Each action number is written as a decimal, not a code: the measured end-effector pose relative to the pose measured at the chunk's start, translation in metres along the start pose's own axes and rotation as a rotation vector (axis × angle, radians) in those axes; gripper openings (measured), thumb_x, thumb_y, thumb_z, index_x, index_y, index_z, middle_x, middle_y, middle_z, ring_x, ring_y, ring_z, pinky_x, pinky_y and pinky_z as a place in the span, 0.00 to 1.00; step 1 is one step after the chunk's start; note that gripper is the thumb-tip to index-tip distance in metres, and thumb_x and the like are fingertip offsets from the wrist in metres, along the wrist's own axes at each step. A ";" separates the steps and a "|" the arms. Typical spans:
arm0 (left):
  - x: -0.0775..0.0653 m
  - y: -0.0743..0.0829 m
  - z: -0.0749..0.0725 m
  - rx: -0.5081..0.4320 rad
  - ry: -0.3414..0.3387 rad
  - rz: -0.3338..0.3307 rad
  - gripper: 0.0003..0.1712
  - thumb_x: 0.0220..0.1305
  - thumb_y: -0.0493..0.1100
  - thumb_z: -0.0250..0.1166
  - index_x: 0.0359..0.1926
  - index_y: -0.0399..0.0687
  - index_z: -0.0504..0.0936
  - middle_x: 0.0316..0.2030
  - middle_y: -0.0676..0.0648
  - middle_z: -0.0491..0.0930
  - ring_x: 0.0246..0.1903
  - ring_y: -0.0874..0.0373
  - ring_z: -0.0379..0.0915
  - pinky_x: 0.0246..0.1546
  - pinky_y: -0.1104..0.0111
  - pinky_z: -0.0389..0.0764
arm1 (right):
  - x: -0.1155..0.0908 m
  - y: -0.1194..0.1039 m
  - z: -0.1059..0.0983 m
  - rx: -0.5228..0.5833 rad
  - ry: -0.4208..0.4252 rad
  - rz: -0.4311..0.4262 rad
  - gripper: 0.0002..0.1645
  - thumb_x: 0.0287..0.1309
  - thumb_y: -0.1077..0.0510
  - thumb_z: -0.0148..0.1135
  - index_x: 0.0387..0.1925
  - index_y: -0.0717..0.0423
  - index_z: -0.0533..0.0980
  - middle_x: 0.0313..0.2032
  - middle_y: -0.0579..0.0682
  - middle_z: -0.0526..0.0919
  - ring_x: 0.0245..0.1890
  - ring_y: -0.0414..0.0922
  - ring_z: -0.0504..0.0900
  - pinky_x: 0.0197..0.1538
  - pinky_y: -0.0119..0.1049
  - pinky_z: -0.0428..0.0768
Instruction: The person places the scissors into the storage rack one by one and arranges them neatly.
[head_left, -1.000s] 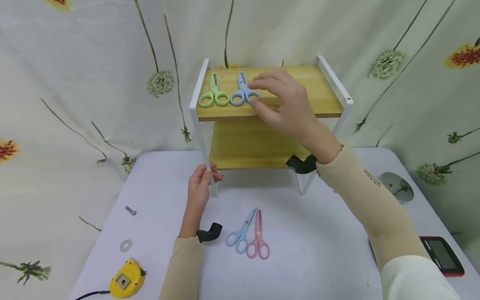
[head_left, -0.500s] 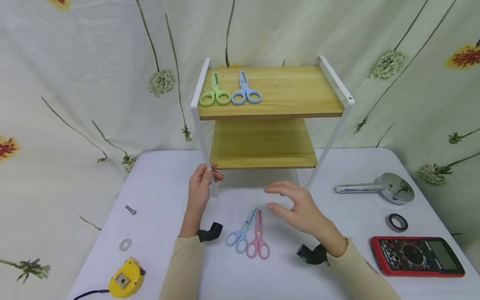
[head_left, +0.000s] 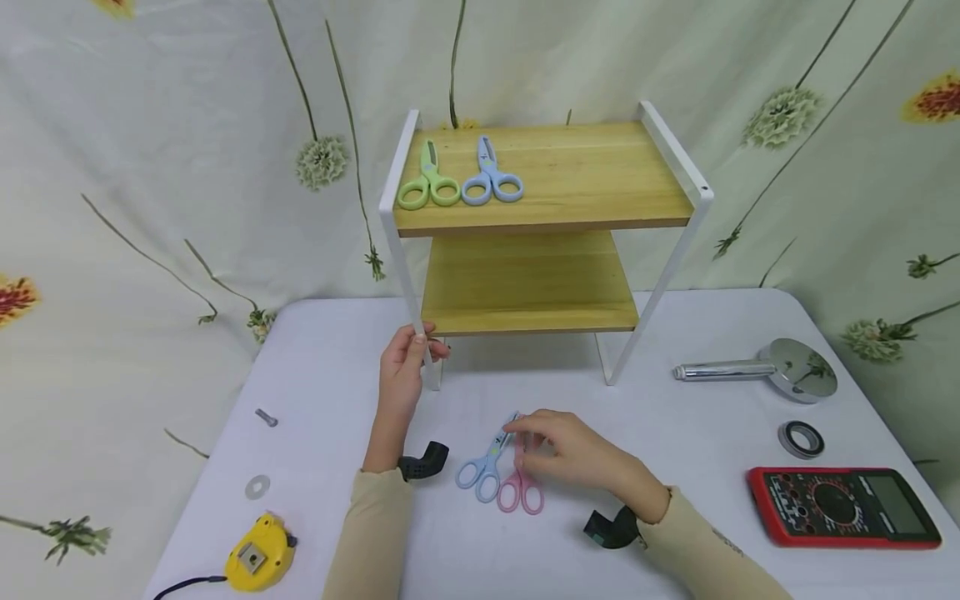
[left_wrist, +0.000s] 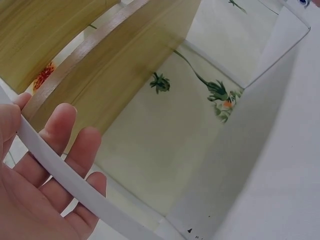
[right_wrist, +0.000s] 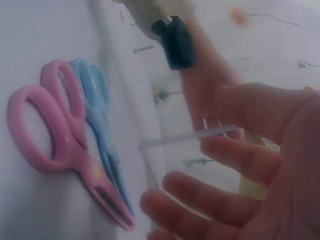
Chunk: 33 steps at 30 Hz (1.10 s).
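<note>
My left hand (head_left: pixel 400 375) grips the white front-left leg (left_wrist: pixel 72 181) of a two-tier wooden shelf (head_left: pixel 585 171), thumb in front and fingers behind, just beside the lower board. Over the tabletop, my right hand (head_left: pixel 573 450) hovers at a pair of pink scissors (right_wrist: pixel 85 161), covering part of them in the head view. Its fingers are spread and apart from the scissors in the right wrist view. Light blue scissors (head_left: pixel 492 456) lie alongside the pink pair, blades pointing toward the shelf. Up on the top board rest green scissors (head_left: pixel 429 177) and blue scissors (head_left: pixel 489 172).
To the right lie a chrome shower head (head_left: pixel 802 371), a black-and-silver ring (head_left: pixel 786 440) and a red multimeter (head_left: pixel 832 504). A bolt (head_left: pixel 266 417), a washer (head_left: pixel 257 487) and a yellow tape measure (head_left: pixel 261 554) are on the left. Floral cloth (head_left: pixel 187 125) hangs behind.
My right hand has left the blue scissors on the top board and come down to the pink scissors on the table. The left hand keeps its grip on the shelf leg.
</note>
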<state>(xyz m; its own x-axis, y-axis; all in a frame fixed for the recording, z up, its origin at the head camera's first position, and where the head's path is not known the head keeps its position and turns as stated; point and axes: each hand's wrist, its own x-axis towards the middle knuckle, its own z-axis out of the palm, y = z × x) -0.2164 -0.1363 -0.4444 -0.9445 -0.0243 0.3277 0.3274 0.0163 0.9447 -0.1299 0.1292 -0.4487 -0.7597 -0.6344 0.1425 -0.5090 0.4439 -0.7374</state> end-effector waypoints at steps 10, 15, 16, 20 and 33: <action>-0.001 0.000 0.000 0.009 0.002 -0.024 0.16 0.80 0.38 0.46 0.53 0.29 0.74 0.27 0.64 0.83 0.33 0.68 0.82 0.44 0.73 0.79 | 0.004 0.011 0.033 -0.123 -0.137 0.171 0.23 0.61 0.51 0.69 0.56 0.55 0.82 0.31 0.43 0.77 0.32 0.35 0.70 0.37 0.27 0.68; -0.001 0.002 -0.001 0.017 -0.003 -0.008 0.17 0.80 0.38 0.47 0.54 0.27 0.74 0.27 0.63 0.83 0.33 0.69 0.82 0.44 0.74 0.79 | 0.006 0.013 0.043 -0.241 -0.060 0.180 0.17 0.57 0.50 0.72 0.45 0.53 0.84 0.33 0.44 0.81 0.32 0.36 0.71 0.36 0.30 0.71; -0.001 0.002 -0.001 0.018 -0.004 -0.007 0.17 0.80 0.38 0.47 0.54 0.27 0.73 0.27 0.63 0.83 0.34 0.69 0.82 0.44 0.74 0.79 | 0.006 0.013 0.043 -0.261 -0.037 0.178 0.15 0.56 0.50 0.73 0.43 0.53 0.84 0.33 0.45 0.81 0.32 0.36 0.72 0.36 0.31 0.72; 0.000 0.002 -0.001 0.016 -0.007 -0.008 0.17 0.81 0.38 0.47 0.54 0.27 0.73 0.27 0.63 0.83 0.34 0.69 0.81 0.43 0.73 0.79 | 0.005 0.014 0.044 -0.304 0.046 0.204 0.13 0.53 0.52 0.75 0.38 0.52 0.83 0.32 0.46 0.79 0.30 0.37 0.71 0.33 0.31 0.70; -0.001 0.002 -0.002 0.009 -0.014 -0.014 0.17 0.81 0.39 0.47 0.54 0.27 0.73 0.27 0.64 0.83 0.34 0.69 0.82 0.44 0.73 0.79 | 0.005 0.020 0.030 -0.348 0.132 0.305 0.13 0.50 0.63 0.70 0.41 0.52 0.85 0.38 0.51 0.78 0.35 0.42 0.73 0.34 0.35 0.72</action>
<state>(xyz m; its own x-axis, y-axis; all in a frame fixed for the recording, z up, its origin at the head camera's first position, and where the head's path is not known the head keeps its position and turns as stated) -0.2142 -0.1380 -0.4426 -0.9492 -0.0109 0.3146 0.3143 0.0252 0.9490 -0.1323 0.1158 -0.4824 -0.9289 -0.3665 0.0530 -0.3429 0.7970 -0.4973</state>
